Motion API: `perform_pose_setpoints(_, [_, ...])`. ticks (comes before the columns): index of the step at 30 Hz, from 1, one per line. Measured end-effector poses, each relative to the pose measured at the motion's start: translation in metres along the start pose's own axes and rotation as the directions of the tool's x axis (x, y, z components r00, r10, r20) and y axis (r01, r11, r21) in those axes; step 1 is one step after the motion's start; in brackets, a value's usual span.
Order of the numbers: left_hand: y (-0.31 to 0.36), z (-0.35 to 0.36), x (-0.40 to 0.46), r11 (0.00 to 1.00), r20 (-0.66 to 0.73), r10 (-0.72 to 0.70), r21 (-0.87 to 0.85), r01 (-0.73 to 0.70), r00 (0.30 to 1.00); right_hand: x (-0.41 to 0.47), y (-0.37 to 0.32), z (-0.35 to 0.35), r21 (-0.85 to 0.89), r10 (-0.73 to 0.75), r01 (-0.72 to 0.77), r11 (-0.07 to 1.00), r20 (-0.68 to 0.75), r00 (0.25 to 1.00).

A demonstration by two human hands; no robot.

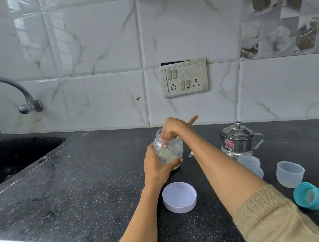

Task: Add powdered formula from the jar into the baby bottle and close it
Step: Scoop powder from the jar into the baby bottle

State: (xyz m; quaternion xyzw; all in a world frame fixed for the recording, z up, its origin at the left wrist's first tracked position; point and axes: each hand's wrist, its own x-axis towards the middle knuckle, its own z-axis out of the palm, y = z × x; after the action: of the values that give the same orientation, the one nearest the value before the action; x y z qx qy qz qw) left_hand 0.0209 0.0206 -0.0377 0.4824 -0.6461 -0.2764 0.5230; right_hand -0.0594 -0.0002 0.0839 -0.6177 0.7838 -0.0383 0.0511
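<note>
My left hand point(157, 167) grasps the clear glass powder jar point(169, 150) upright on the black counter; my right hand point(173, 128) reaches fingers into it, grip unreadable. The open translucent baby bottle point(251, 166) stands upright, rightward, nearer my right arm.

Black speckled stone counter point(81, 184), polished, glossy. Clear glass jar point(169, 150), smooth. Shiny steel lidded pot point(239, 140). Translucent matt plastic bottle point(251, 164) and cap point(290, 176). White glossy marbled wall tiles point(98, 47). Beige knit sleeve point(273, 222), rough.
</note>
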Motion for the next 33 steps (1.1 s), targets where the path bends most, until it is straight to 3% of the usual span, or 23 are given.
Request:
perform_pose_setpoints(9, [0.002, -0.001, -0.001, 1.0, -0.006, -0.006, 0.024, 0.006, 1.0, 0.005, 0.013, -0.006, 0.277, -0.03, -0.033, 0.96, 0.22, 0.975])
perform_pose_setpoints(18, [0.001, -0.001, -0.002, 0.999, -0.019, -0.015, 0.038, 0.016, 1.0, 0.001, 0.055, -0.019, 0.67, -0.129, -0.028, 0.742, 0.184, 0.974])
perform_pose_setpoints(25, [0.002, -0.002, -0.003, 0.999, -0.018, -0.036, 0.031, 0.036, 0.999, 0.002, 0.075, -0.016, 0.762, 0.006, -0.195, 0.617, 0.243, 0.97])
perform_pose_setpoints(33, [0.002, -0.001, -0.003, 0.997, -0.033, -0.048, 0.066, 0.05, 0.998, -0.003, 0.083, -0.015, 0.848, 0.007, -0.251, 0.466, 0.281, 0.96])
